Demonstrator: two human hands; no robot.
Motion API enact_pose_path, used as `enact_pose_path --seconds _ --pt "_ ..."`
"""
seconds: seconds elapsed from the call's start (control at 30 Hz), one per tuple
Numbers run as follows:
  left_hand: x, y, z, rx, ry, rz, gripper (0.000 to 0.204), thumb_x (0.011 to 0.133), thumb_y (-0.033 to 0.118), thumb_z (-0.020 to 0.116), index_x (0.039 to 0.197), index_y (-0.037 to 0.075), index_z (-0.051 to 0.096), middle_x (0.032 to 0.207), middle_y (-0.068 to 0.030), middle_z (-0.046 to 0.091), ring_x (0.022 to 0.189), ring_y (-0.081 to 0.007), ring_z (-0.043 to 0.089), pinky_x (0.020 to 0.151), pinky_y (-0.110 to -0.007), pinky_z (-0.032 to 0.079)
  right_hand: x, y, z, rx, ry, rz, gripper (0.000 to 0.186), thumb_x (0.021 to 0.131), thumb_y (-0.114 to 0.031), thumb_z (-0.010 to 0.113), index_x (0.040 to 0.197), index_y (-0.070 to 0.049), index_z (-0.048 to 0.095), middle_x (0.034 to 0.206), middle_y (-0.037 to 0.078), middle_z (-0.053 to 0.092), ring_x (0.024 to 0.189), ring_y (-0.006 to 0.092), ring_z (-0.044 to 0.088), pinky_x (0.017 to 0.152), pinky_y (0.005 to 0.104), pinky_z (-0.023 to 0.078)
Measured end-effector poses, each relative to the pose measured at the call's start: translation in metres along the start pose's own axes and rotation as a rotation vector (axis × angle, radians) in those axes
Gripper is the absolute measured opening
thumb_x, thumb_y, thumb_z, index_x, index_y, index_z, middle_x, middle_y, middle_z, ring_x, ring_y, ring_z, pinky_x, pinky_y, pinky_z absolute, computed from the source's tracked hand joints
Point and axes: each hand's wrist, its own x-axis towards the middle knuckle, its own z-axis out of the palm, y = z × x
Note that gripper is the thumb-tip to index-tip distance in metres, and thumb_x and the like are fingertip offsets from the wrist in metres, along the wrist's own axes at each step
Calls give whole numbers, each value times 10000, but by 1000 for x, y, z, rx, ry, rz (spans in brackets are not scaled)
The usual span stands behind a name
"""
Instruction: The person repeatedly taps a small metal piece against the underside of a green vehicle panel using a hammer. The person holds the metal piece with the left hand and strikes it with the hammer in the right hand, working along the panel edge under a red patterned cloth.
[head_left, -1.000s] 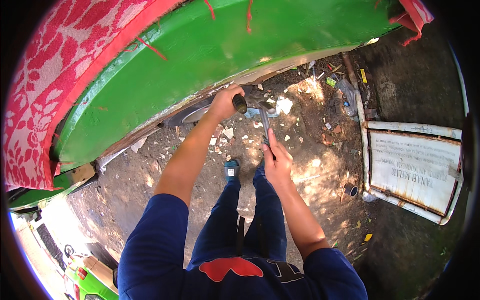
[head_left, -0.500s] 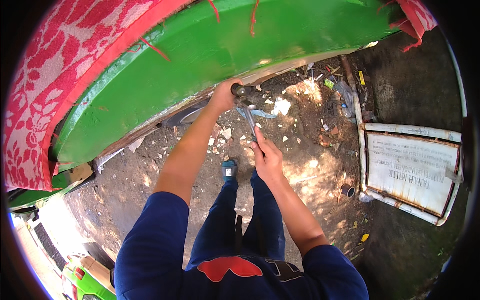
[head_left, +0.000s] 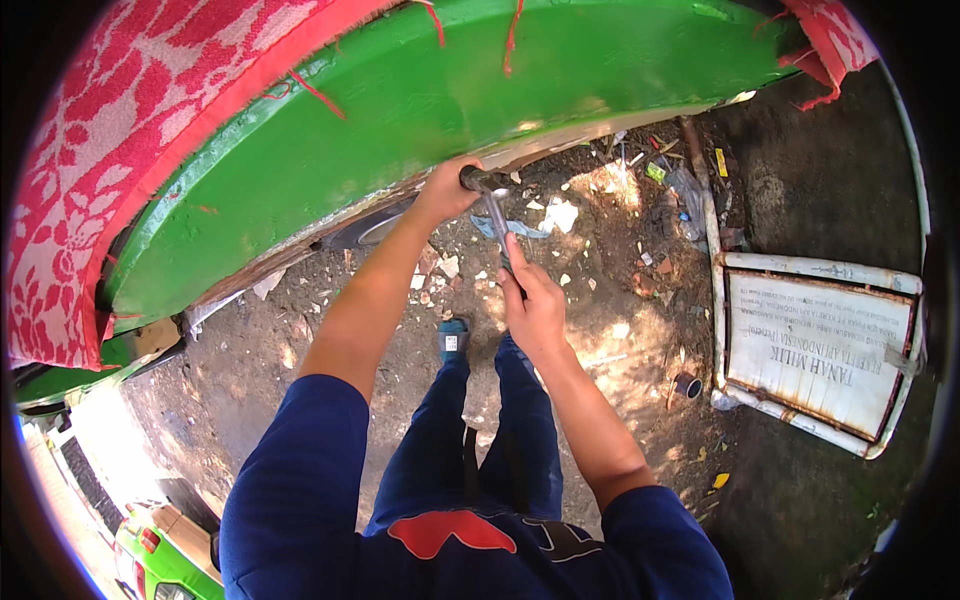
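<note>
Beneath the lower edge of the green painted panel, my left hand is closed around a dark, round-ended tool. Its far end is hidden by the hand and panel, so its exact kind does not show. My right hand grips the handle of a hammer, forefinger stretched along the shaft. The hammer's head meets or overlaps the dark tool's end; I cannot tell whether they touch.
Red-and-white patterned cloth hangs over the panel's left side. Broken white pieces and litter lie on the dirt floor. To the right lean a rusty framed sign and a pipe. A short dark pipe lies nearby.
The hammer's head and my right hand have shifted slightly, with the handle now more upright. My left hand keeps its hold in nearly the same place. The whole view has shifted a little.
</note>
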Motion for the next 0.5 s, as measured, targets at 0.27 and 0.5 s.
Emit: enact_pose_path --seconds 0.27,0.5 --pt "-5 -10 9 -11 41 -33 279 731 52 768 983 33 650 859 -100 655 794 -204 603 738 -341 490 13 -6 -5 -4 -120 88 525 931 -34 641 1441 -78 527 793 137 619 661 232 576 648 340 500" --pt "8 -1 -1 116 1 -7 259 724 38 764 957 27 651 862 -104 658 791 -184 615 739 -336 491 12 7 -5 -22 -102 81 510 933 -45 644 1431 -71 538 883 180 671 728 267 654 680 338 515"
